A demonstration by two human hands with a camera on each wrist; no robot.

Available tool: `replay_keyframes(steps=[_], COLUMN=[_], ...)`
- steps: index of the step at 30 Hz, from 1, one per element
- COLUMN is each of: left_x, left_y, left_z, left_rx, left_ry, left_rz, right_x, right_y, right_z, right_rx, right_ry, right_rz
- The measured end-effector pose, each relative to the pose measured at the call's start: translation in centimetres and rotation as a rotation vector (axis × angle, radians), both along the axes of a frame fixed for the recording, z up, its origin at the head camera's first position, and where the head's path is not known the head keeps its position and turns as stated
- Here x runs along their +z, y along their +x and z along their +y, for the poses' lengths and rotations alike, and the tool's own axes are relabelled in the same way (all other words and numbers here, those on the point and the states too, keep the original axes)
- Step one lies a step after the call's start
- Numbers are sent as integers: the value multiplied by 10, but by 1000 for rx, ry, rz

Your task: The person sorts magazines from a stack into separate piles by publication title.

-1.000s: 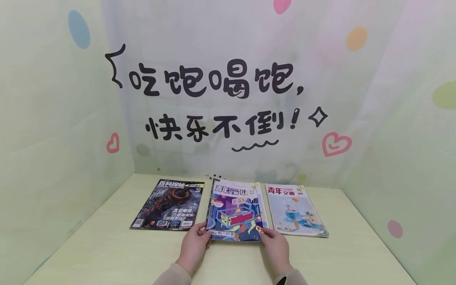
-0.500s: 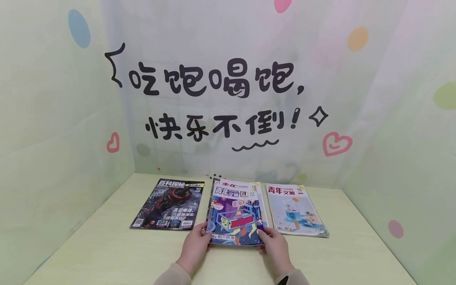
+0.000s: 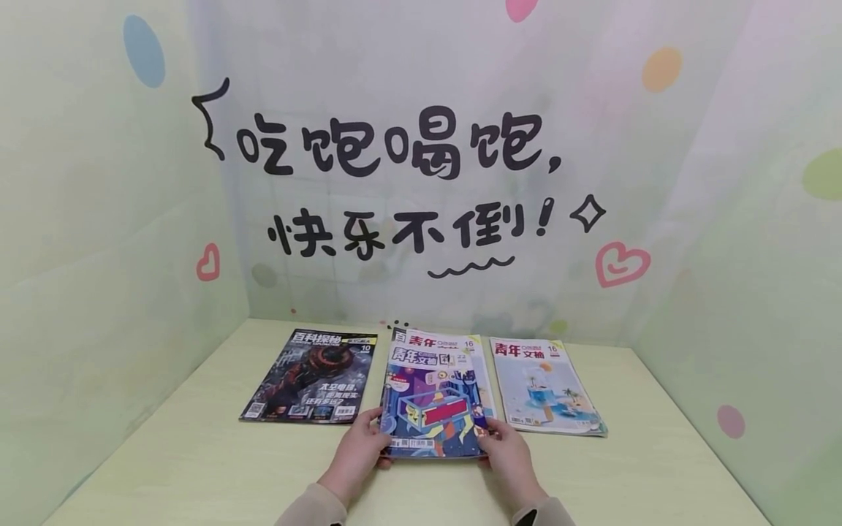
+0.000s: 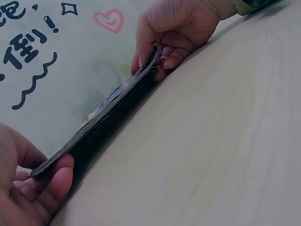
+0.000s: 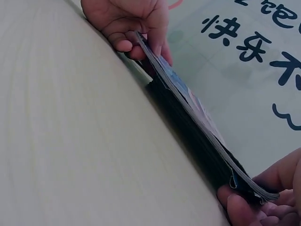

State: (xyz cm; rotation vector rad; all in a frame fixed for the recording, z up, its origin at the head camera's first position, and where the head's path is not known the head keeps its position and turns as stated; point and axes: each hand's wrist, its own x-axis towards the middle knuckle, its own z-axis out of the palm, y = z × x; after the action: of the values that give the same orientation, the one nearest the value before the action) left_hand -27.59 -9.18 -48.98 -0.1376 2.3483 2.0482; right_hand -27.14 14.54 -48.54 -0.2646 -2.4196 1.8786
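Note:
A purple-covered magazine [image 3: 434, 409] marked 22 is gripped at its two near corners, thumbs on top and fingers beneath. My left hand [image 3: 358, 449] holds the left corner; my right hand [image 3: 514, 460] holds the right. Both wrist views show the magazine's near edge [image 4: 99, 120] raised, with dark space or dark covers below it. Under its far end lies another magazine [image 3: 454, 341] marked 16, its title strip showing. A dark cover corner [image 3: 400, 336] peeks out at that pile's upper left. How many magazines lie beneath cannot be seen.
A dark magazine [image 3: 309, 376] marked 10 lies left of the pile. To the right lies a pale magazine [image 3: 546, 387] with a blue beach picture, other pages showing under its near edge. The light wooden table [image 3: 184, 475] meets a printed back wall [image 3: 421, 299] and side walls.
Both hands have drawn the purple magazine a little toward me. More of the title strip of the magazine marked 16 shows behind it. The outer magazines have stayed put.

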Motion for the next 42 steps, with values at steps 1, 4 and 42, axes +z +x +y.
replay_keyframes(steps=[1, 4, 42], left_x=[0, 1, 16], left_y=[0, 2, -3], left_z=[-1, -5, 106], left_rx=[-13, -64, -192], left_ry=[2, 28, 171], left_rz=[6, 19, 14], right_x=[0, 0, 6], right_y=[0, 1, 6], right_z=[0, 2, 120], right_rx=[20, 73, -99], right_ry=[-32, -128, -313], right_rz=[3, -9, 42])
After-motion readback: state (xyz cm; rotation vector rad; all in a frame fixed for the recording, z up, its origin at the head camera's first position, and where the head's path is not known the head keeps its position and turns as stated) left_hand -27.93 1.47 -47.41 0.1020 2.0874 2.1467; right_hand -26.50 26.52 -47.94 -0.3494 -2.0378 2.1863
